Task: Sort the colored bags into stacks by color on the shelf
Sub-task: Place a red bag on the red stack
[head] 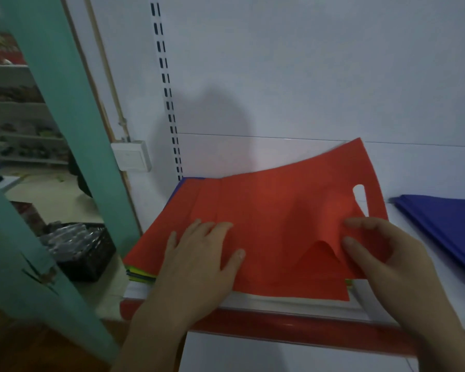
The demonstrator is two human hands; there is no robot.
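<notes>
Red bag [279,210] tops the mixed pile [141,273] on the shelf [279,318]: my right hand [387,259] pinches its edge to peel it free, while my left hand [199,259], left of that pinch, presses flat, steadying the pile.

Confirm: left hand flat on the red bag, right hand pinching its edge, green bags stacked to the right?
The head view shows blue bags, not green. Left hand flat on the red bag, right hand pinching its edge: correct.
</notes>
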